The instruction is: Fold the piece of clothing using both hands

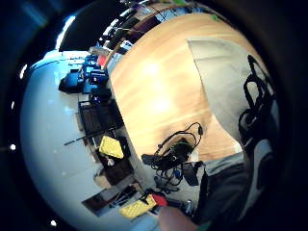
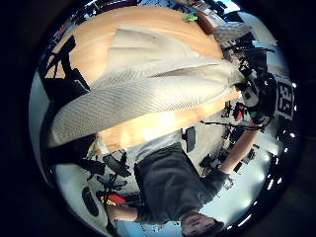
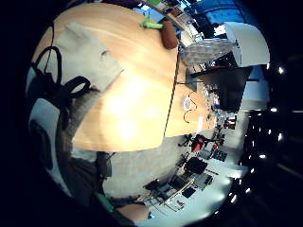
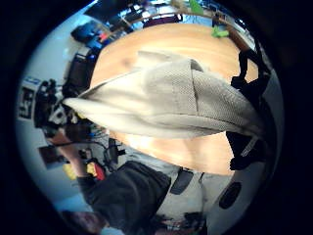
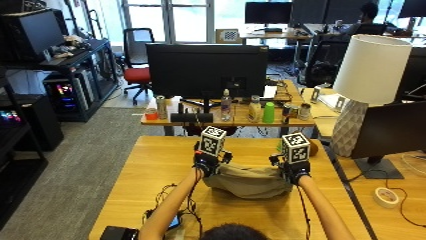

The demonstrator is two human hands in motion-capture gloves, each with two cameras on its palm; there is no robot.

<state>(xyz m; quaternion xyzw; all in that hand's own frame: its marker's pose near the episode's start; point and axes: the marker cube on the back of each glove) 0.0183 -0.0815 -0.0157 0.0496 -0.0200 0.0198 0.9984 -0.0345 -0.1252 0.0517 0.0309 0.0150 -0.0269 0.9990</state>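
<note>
A grey-beige garment (image 5: pixel 247 181) hangs between my two hands over the wooden table (image 5: pixel 160 165), its lower part sagging onto the tabletop. My left hand (image 5: pixel 208 162) grips its left end and my right hand (image 5: pixel 291 167) grips its right end, both raised a little above the table. In the left thumb side palm view the cloth (image 2: pixel 148 91) stretches from the palm across to the other hand (image 2: pixel 256 91). The right thumb side palm view shows the same cloth (image 4: pixel 176 103) bunched and running to the other hand (image 4: pixel 51 110). More of the garment (image 1: pixel 221 82) lies flat on the wood.
A black monitor (image 5: pixel 206 70) and several bottles (image 5: pixel 268 112) stand on the desk behind. A white lamp (image 5: pixel 368 75) stands at the right. Cables and a phone (image 5: pixel 166 215) lie at the table's near left. A small green thing (image 3: pixel 151 22) and a brown one (image 3: pixel 169 34) lie at the far right.
</note>
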